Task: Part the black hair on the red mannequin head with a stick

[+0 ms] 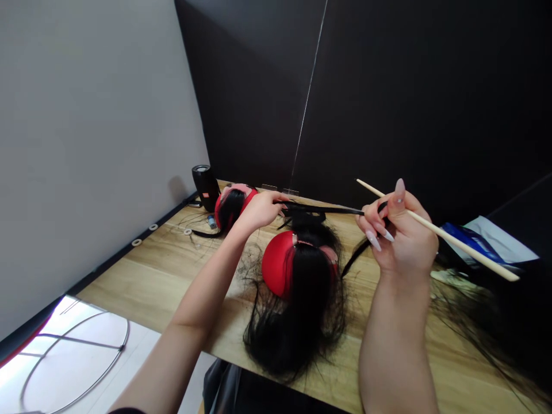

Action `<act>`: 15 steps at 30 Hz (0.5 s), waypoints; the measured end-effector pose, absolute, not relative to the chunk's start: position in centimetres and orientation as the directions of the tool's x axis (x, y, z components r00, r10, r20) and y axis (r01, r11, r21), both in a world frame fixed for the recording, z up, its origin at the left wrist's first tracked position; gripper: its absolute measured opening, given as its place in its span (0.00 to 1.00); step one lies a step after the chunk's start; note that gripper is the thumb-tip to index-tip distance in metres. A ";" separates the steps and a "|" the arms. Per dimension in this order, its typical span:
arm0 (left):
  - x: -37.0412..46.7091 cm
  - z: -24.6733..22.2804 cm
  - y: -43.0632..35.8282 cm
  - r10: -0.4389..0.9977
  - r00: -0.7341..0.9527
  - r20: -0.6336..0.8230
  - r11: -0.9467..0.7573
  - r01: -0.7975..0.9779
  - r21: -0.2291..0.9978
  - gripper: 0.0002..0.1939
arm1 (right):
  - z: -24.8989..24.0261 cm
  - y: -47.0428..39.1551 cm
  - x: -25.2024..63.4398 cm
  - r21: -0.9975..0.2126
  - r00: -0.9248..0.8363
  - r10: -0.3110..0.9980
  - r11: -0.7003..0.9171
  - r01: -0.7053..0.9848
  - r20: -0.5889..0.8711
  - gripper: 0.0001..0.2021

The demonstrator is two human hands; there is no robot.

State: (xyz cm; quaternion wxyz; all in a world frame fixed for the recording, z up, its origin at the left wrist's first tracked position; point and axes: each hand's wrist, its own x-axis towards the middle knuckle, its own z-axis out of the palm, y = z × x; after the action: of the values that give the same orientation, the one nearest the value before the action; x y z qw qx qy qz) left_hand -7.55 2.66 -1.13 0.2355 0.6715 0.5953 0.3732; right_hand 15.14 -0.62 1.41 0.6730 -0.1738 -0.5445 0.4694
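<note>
Between my two hands a thin lock of black hair point(323, 207) is stretched almost level above the table. My left hand point(266, 208) pinches its left end. At the other end, the fingers of my right hand point(401, 224) close round the lock, and the same hand carries a long pale wooden stick point(466, 247) slanting down to the right. Below them sits a red dome-shaped form point(276, 264), with loose black hair point(308, 287) hanging over its front and a pink patch near its top right.
A second red form point(250, 198) with black hair lies at the back left, beside a black cylindrical speaker point(205, 187). Blue and white packaging point(478, 241) and a dark mass of hair point(487, 322) are on the right. A dark wall point(366, 103) stands behind the wooden table point(159, 276).
</note>
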 end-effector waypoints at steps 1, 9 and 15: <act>-7.7 -1.1 2.7 0.976 0.007 0.217 -0.174 0.622 0.763 0.16 | 1.4 -0.7 15.1 -0.739 -0.033 0.816 0.505 -0.446 0.577 0.18; -9.4 -1.4 3.1 0.993 0.056 0.109 -0.122 0.400 0.908 0.10 | 1.7 -0.3 16.0 -0.735 0.092 0.826 0.540 -0.411 0.556 0.19; -10.9 -2.4 4.1 0.998 -0.061 0.005 0.015 0.333 0.943 0.11 | 2.2 -1.0 16.0 -0.733 0.105 0.831 0.535 -0.420 0.546 0.18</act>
State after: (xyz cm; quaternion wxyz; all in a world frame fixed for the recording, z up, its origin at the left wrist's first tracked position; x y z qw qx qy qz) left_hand -10.94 4.07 -2.36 0.3939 0.5605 0.5938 0.4220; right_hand 16.04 -1.00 2.21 0.7151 -0.2031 -0.5061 0.4374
